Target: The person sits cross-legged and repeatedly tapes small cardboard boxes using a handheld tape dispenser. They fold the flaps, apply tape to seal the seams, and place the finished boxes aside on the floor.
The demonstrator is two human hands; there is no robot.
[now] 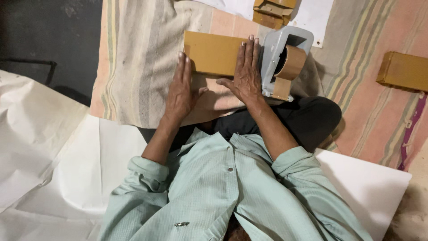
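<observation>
Two flat hands on the brown cardboard box (213, 54), upper centre of frame: left hand (180, 89) pressed open on its near-left edge, right hand (246, 73) spread open on its right end. Neither grasps it, palms only. Risk: the box sits on loose striped cloth (133, 67), so uneven pressing could slide or skew it. The grey tape dispenser (285, 60) just beside the right hand could get knocked over.

Two flat hands, left hand (180, 91) and right hand (246, 73), pressing down on a brown box (213, 53), grey tape roller (284, 62) just beside, striped cloth (133, 58) underneath
</observation>
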